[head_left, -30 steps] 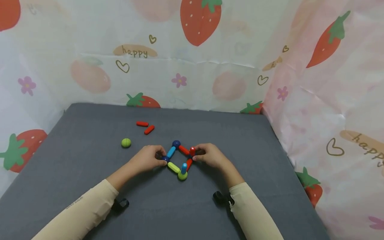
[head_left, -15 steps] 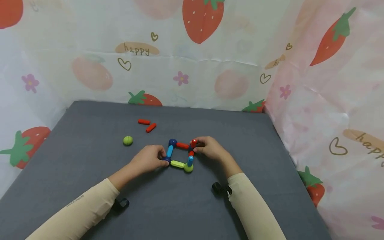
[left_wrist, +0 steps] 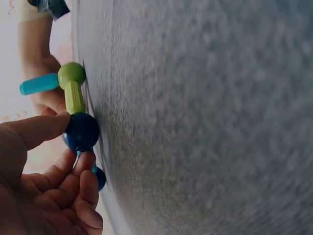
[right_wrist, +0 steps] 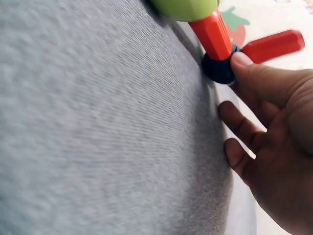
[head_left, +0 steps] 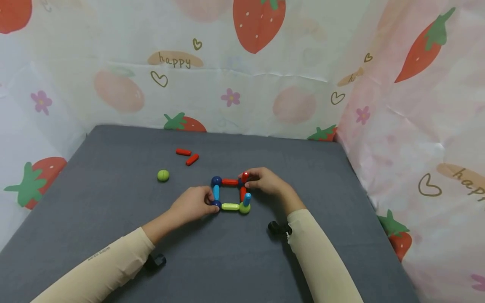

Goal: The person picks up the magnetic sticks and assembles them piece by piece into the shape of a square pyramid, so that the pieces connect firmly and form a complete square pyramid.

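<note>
left hand [head_left: 194,204] pinching near blue ball [head_left: 216,204], right hand [head_left: 265,181] gripping far corner ball [right_wrist: 218,68]; imo nudge gently, keep square frame [head_left: 231,194] flat between hands

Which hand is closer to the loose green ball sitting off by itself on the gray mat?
Left. The left hand grips the square's near-left blue ball, right of and nearer the camera than the green ball. The right hand is farther right, past the square, at its far-right corner.

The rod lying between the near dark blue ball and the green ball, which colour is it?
The rod is yellow-green; the head view shows it best.
</note>
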`<act>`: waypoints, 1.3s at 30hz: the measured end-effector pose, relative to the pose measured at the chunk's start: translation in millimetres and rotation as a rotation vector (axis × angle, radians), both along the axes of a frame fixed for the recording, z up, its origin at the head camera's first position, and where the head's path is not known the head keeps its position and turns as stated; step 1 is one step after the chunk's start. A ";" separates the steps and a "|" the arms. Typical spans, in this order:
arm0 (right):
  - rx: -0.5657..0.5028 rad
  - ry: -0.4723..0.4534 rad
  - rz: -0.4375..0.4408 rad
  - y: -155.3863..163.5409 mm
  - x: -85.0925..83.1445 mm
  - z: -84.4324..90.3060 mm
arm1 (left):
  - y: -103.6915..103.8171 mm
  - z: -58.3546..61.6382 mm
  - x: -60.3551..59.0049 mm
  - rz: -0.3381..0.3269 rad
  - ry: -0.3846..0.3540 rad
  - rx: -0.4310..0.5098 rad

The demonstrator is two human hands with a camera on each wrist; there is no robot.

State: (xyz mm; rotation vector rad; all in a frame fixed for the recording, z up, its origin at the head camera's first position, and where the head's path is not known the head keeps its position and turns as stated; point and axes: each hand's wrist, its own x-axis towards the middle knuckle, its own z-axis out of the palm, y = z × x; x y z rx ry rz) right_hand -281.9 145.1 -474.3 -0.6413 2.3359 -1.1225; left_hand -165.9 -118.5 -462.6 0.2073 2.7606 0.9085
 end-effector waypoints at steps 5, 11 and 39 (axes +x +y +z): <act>0.011 -0.014 0.028 1.4 -5.1 2.0 | 3.3 0.9 1.6 -0.010 0.000 -0.008; 0.031 0.006 0.053 0.7 -7.4 3.2 | 2.5 2.6 0.6 -0.029 -0.015 -0.012; 0.055 0.013 0.046 -0.3 -6.1 1.9 | -62.7 38.1 -71.3 -0.035 0.185 0.023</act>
